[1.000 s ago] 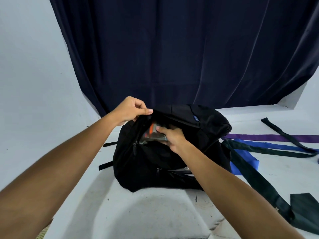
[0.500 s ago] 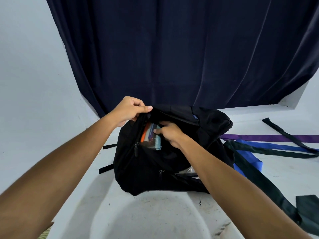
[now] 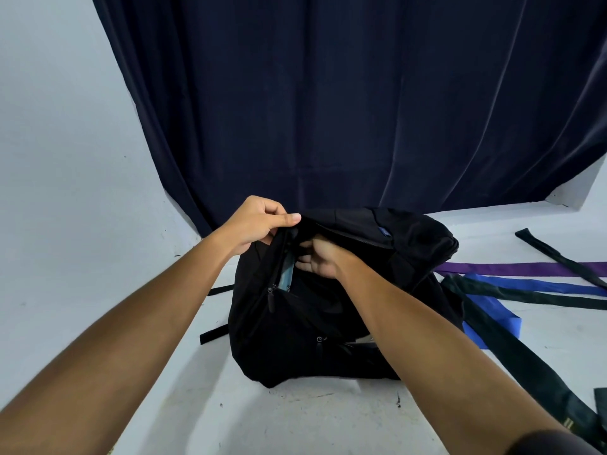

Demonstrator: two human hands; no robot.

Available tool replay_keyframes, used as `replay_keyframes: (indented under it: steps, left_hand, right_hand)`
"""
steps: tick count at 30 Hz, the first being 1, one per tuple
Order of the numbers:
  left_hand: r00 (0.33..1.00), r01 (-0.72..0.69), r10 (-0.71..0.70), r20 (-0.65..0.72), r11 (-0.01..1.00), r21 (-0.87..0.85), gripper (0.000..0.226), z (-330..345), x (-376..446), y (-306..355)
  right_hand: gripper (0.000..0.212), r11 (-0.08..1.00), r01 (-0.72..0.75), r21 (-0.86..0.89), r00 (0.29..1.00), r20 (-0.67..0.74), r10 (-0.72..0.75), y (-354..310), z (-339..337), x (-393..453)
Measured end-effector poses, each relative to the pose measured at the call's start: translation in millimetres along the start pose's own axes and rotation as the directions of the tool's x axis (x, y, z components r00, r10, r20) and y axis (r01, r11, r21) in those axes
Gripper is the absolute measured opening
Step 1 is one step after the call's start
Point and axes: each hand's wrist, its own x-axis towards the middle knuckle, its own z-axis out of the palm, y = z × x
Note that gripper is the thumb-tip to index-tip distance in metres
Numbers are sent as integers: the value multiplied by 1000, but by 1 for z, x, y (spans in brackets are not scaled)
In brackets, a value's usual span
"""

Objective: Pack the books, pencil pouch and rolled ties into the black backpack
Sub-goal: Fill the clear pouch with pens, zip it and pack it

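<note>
Pencil pouch (image 3: 286,274) sunk deeper into black backpack (image 3: 328,323) | left hand (image 3: 259,221) pinches opening edge | right hand (image 3: 320,257) inside, grip unclear

No text, number or sign can be read. A small blue tag (image 3: 385,231) is seen on the upper part of the black backpack (image 3: 328,323), but any lettering on it is too small to be made out. A faint gold mark (image 3: 565,424) is seen on the dark tie (image 3: 512,349) near the lower right edge, and it is too blurred to be read.
</note>
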Motion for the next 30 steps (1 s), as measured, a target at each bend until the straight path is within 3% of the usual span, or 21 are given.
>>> replay_keyframes:
  steps: [3,7,11,14,17,20,22,24,27,30]
  left_hand:
    - [1000,13,-13,-6,1000,-5,37,1,1,-3]
    - [1000,18,-18,-5,1000,-17,29,2,1,-8]
    - [999,27,-27,-20,1000,-8,30,12,-1,-12]
    - [999,14,-12,-31,998,56,35,20,-2,-17]
    - [999,-37,39,-6,978,207,30,30,-5,-20]
    - [993,-118,110,41,903,413,21,47,-12,-22]
    - [986,-168,157,65,854,492,23,63,-16,-19]
    - [964,-260,249,95,798,543,35,85,-18,-10]
    - [914,-401,365,177,751,524,49,134,-19,12]
    - [862,-507,422,281,727,464,48,200,-14,29]
  right_hand:
    - [29,999,2,50,1000,31,-3,2,-4,0]
    - [44,994,1,108,1000,28,-4,10,-3,-20]
    - [48,994,76,-72,997,-13,-78,21,-5,-58]
    - [42,964,126,-235,991,76,-111,21,-16,-110]
    - [39,921,153,-358,966,250,-63,15,-38,-161]
    - [41,891,174,-419,915,404,12,0,-77,-205]
    - [43,890,199,-410,910,415,-12,-10,-113,-227]
    - [43,912,211,-352,937,338,-86,-17,-154,-241]
    - [31,946,201,-256,979,11,-206,-20,-217,-245]
    - [20,922,130,-365,913,-319,-255,-11,-285,-238]
